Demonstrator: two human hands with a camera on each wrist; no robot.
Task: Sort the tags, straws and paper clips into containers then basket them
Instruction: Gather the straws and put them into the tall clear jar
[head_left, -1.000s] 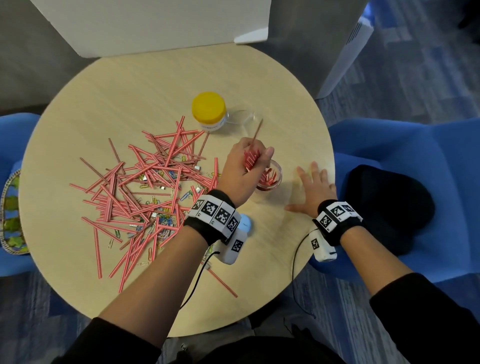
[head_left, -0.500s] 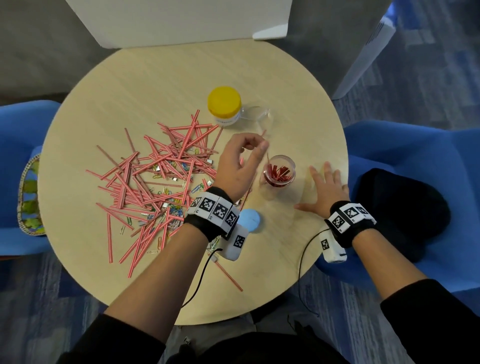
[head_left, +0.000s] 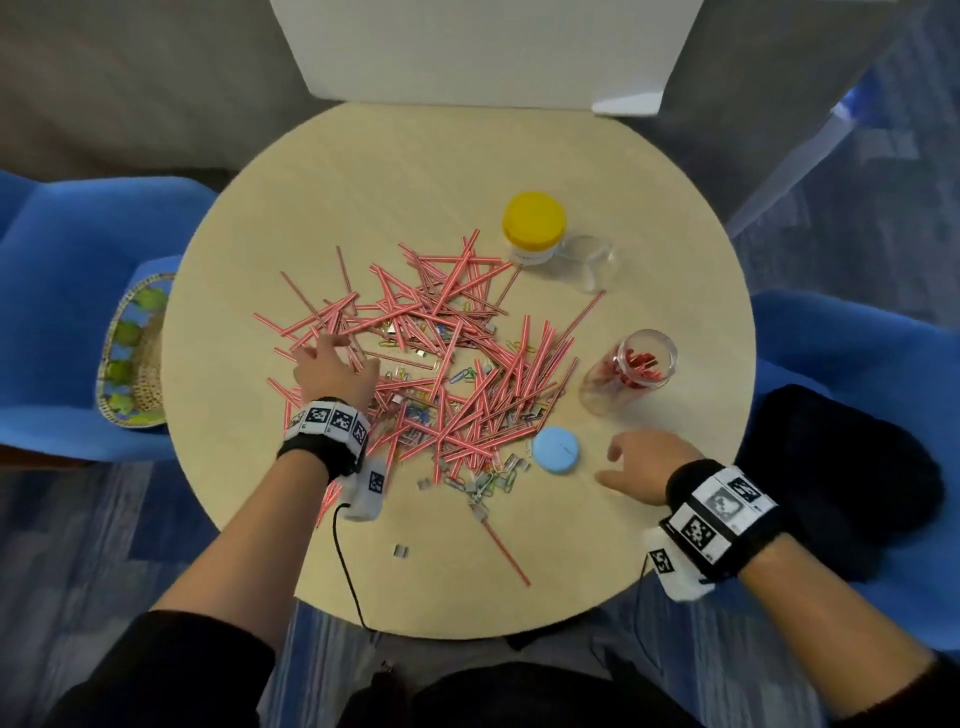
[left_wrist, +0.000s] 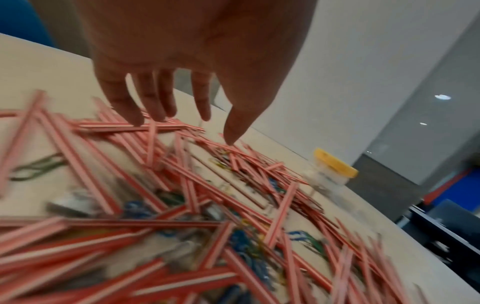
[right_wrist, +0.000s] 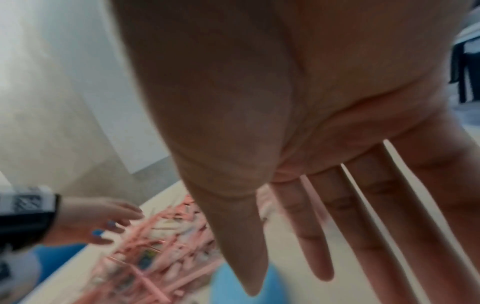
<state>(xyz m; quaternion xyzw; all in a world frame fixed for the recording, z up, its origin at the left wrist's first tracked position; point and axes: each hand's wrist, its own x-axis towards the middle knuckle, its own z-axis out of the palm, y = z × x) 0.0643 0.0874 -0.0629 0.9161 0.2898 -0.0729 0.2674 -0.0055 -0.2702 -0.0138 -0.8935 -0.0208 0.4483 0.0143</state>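
The left hand (head_left: 332, 371) hangs spread, fingers straight, over the far-left edge of the straws (head_left: 441, 358) heaped on the counter (head_left: 415, 171). The right hand (head_left: 636, 465) rests open, holding nothing, just right of the blue lid (head_left: 555, 449). The open jar (head_left: 631, 371) with red pieces stands right of the heap. A raking grab could snag paper clips (head_left: 491, 480) and tags (head_left: 400, 551) tangled under the straws, or flick some off the counter.
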